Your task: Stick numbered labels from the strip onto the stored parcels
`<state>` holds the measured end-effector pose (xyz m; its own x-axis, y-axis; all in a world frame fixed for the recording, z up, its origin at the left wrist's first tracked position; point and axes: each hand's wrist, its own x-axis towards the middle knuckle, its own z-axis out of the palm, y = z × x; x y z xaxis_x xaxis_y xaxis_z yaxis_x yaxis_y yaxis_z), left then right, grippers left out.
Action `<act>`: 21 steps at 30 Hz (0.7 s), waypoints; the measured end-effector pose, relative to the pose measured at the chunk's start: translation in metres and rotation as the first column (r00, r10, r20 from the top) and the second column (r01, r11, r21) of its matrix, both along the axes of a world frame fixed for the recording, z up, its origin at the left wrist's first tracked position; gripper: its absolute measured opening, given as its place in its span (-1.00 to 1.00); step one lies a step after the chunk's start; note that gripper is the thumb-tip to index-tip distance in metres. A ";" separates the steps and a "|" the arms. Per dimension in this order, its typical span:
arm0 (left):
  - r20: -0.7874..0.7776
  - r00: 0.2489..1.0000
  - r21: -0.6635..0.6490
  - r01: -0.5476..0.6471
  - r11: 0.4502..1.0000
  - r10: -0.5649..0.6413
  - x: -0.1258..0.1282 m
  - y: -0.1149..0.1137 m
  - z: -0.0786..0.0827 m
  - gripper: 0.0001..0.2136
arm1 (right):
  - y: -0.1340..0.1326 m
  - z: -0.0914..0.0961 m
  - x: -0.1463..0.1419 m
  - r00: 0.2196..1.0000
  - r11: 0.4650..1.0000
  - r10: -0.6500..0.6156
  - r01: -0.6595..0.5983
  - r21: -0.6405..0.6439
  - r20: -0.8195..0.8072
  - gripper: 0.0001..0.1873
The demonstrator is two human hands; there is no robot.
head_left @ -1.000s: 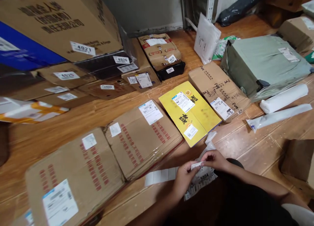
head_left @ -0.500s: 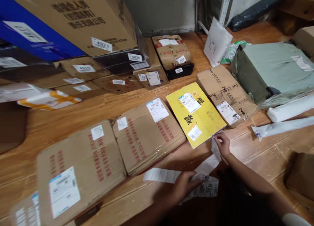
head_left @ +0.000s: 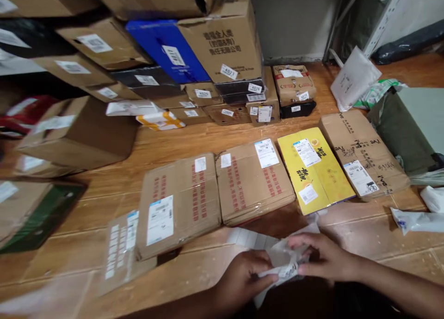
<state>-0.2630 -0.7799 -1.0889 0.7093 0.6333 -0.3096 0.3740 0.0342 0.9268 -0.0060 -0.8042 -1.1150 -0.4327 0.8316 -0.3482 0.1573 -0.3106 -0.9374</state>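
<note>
Across this room's wooden floor (head_left: pixel 194 141), parcels lie in a row beyond a person's hands. Nearest me, the left hand (head_left: pixel 239 275) pinches a white label strip (head_left: pixel 279 255) between thumb and fingers; the right hand (head_left: pixel 326 256) has its fingers curled on the strip's other side, though I can't tell whether they're pressed together. The strip sits between both sets of fingers, with a printed number showing, and a length of it reaches out past the left fingertips. Just beyond the right fingers lies a yellow package (head_left: pixel 324 182). Ahead and left of the left fingers are two brown cartons (head_left: pixel 256 182) with red print, side by side; a white wrapped roll (head_left: pixel 414 221) lies off to the right fingers' right. Farther out, well ahead of all the fingers, a blue box (head_left: pixel 149 46) sits among stacked cartons (head_left: pixel 236 37).
</note>
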 end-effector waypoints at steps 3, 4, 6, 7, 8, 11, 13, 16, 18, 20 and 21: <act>0.000 1.000 0.132 -0.027 0.991 0.027 -0.030 0.002 0.023 -0.66 | 0.019 0.028 -0.035 0.977 0.977 0.211 -0.211 -0.036 -0.016 -0.70; -0.002 0.999 0.188 -0.037 0.982 0.038 -0.039 0.002 0.025 -0.70 | 0.026 0.030 -0.046 0.968 0.968 0.250 -0.250 -0.023 -0.003 -0.74; 0.003 0.996 0.320 -0.086 0.944 0.090 -0.058 0.002 0.020 -0.71 | 0.040 0.027 -0.064 0.957 0.957 0.288 -0.289 0.008 0.018 -0.79; 0.005 0.991 0.395 -0.127 0.910 0.136 -0.068 0.001 0.014 -0.69 | 0.046 0.024 -0.074 0.957 0.957 0.291 -0.291 0.004 0.012 -0.80; -0.006 0.980 0.473 -0.171 0.864 0.198 -0.079 0.000 0.006 -0.66 | 0.050 0.022 -0.084 0.960 0.959 0.282 -0.282 -0.015 -0.007 -0.80; -0.159 0.906 0.653 -0.202 0.730 0.392 -0.114 -0.003 -0.012 -0.64 | 0.056 0.019 -0.117 0.979 0.977 0.187 -0.194 -0.092 -0.078 -0.71; -0.265 0.844 0.669 -0.188 0.719 0.467 -0.136 -0.005 -0.016 -0.64 | 0.057 0.021 -0.140 0.986 0.985 0.125 -0.137 -0.107 -0.114 -0.67; -0.209 0.818 0.559 -0.349 0.752 0.535 -0.160 -0.012 -0.015 -0.66 | 0.059 0.021 -0.168 0.992 0.995 0.021 -0.033 -0.098 -0.123 -0.64; -0.097 0.762 0.455 -0.539 0.709 0.641 -0.172 -0.019 -0.017 -0.67 | 0.061 0.016 -0.179 0.992 0.993 -0.078 0.069 -0.093 -0.099 -0.61; -0.065 0.697 0.366 -0.649 0.666 0.714 -0.180 -0.028 -0.023 -0.70 | 0.062 0.008 -0.184 0.984 0.982 -0.157 0.148 -0.117 -0.080 -0.57; -0.082 0.702 0.336 -0.649 0.683 0.707 -0.184 -0.032 -0.027 -0.72 | 0.062 0.005 -0.185 0.980 0.975 -0.183 0.172 -0.139 -0.074 -0.55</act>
<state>-0.4466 -0.8122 -1.1156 -0.0038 0.9907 -0.1361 0.5124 0.1188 0.8505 -0.1910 -0.7420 -1.1103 -0.3153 0.8474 -0.4272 0.0098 -0.4473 -0.8943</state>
